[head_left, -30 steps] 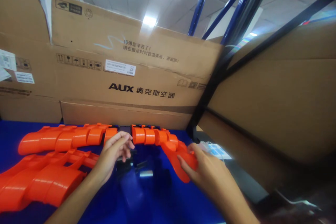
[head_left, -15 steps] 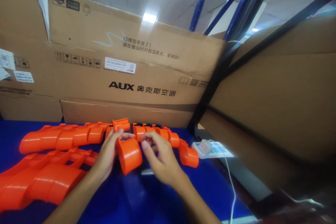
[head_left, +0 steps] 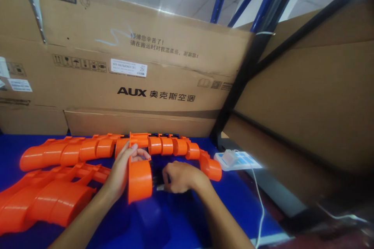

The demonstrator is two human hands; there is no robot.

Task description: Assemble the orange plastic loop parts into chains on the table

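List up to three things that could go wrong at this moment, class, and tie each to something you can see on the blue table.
1. The left hand holds the orange curved plastic segment upright on one edge; it might tip or slip.
2. The right hand closes on a small dark part right beside that segment, so fingers could get pinched.
3. The white power strip lies near the table corner, its white cable trailing beside the forearm; a snag may drag it.

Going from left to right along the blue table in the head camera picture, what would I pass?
Wide orange ribbed part → left hand → orange curved piece that it holds → right hand → orange end elbow → white power strip → white cable.
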